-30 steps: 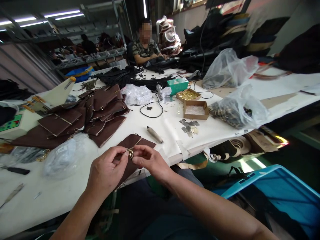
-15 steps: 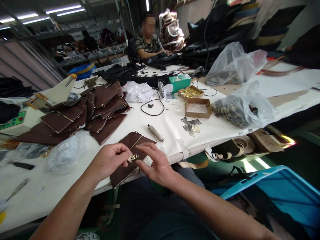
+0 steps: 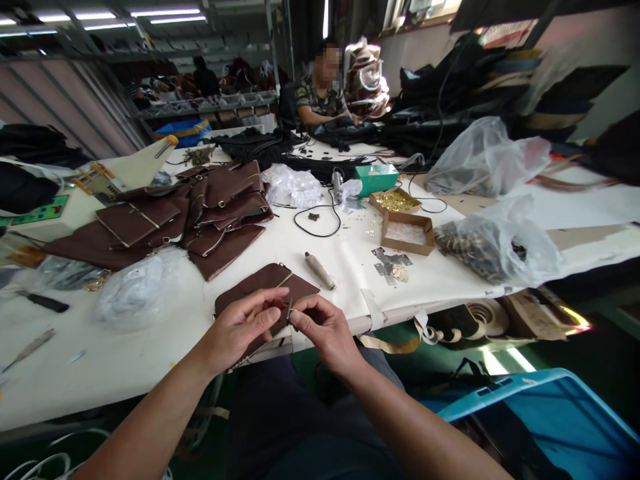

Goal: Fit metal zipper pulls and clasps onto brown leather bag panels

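At the table's (image 3: pixel 280 240) near edge, the right hand (image 3: pixel 331 330) pinches a small fitting (image 3: pixel 289 311), seemingly still unattached, over a brown piece (image 3: pixel 263 279) (what remains doesn't show); the left hand (image 3: pixel 241 325) hovers beside, fingers parted.

Remotely, I have the left forearm (image 3: pixel 155 413) and right forearm (image 3: pixel 415 413) angled inward; the left hand (image 3: pixel 243 327) curves loosely, thumb and fingers parted; the right hand (image 3: pixel 330 333) pinches thumb toward forefinger.
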`<state>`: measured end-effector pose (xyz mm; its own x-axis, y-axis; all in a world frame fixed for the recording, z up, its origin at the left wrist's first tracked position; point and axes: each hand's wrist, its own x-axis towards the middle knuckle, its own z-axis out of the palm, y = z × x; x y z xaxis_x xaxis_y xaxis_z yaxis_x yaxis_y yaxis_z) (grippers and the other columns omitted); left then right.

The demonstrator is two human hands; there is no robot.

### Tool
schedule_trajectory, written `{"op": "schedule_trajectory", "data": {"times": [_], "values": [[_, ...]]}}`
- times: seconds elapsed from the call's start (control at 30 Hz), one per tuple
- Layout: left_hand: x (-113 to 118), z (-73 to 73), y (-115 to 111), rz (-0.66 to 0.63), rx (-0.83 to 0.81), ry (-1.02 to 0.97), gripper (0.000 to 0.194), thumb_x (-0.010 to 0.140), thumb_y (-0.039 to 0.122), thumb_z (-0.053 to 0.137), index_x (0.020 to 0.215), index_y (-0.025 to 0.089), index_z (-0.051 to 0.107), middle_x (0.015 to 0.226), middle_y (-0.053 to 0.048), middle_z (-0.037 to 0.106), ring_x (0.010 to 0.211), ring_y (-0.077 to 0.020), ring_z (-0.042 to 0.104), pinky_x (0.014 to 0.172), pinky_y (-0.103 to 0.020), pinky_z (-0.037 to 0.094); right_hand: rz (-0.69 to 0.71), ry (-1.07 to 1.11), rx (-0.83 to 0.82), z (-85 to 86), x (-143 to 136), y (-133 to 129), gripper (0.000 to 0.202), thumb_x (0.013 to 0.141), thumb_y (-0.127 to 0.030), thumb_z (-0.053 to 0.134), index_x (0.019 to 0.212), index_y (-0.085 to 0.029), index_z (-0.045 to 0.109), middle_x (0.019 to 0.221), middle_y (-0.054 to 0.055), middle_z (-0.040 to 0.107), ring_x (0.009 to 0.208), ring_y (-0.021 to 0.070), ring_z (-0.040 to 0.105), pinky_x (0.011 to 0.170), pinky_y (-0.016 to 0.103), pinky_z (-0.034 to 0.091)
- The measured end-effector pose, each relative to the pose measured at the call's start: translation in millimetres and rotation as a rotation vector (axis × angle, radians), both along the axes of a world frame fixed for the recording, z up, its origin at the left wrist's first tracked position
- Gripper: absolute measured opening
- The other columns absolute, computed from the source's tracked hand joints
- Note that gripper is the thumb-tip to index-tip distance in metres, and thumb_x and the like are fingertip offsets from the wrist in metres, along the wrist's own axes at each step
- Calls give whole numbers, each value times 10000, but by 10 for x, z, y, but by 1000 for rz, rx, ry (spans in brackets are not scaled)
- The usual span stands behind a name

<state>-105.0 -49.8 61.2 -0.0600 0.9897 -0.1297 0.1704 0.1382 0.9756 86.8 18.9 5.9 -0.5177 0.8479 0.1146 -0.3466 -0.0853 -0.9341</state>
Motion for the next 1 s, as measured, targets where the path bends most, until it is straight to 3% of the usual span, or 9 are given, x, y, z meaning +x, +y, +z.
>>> {"op": "schedule_trajectory", "data": {"times": [0.1,0.23,0.4,0.6,0.8,1.0], "values": [[106,-110,-128,90,57,-81,529,932,424,796,1416,253,662,1260,-102,725,1129,-250,716,850,-343,665,-14,45,-34,-7,-11,-53,276,870,-442,860,854,-213,708,862,13,684,827,183,616,799,325,512],[174,-201,-247,172,77,-81,503,847,370,890,1301,226,731,1195,-82,786,1030,-215,772,936,-355,667,-51,27,81,-11,-12,-115,192,908,-386,836,888,-222,738,933,29,685,893,193,635,861,342,520],[160,-171,-307,226,126,40,357,840,382,878,1146,209,820,1073,-69,835,912,-222,804,877,-365,693,-64,-82,247,72,17,-122,162,908,-358,841,880,-226,752,900,36,702,856,198,646,832,355,522],[92,-123,-342,179,143,128,345,865,403,847,1167,235,831,1075,-67,840,911,-229,809,845,-340,690,-4,-97,289,177,57,-114,154,917,-358,839,858,-234,770,883,42,729,866,212,674,841,373,537],[114,-43,-385,74,208,131,155,935,382,778,962,248,851,953,-52,804,874,-202,767,791,-287,640,17,-24,221,149,44,-194,110,922,-321,838,890,-246,765,887,25,710,848,192,664,809,348,531],[103,8,-386,-4,243,175,183,989,378,714,938,241,825,963,-66,783,904,-207,743,829,-299,610,95,-13,219,176,77,-165,203,809,-330,940,867,-254,761,885,22,719,859,205,676,831,365,545]]}}
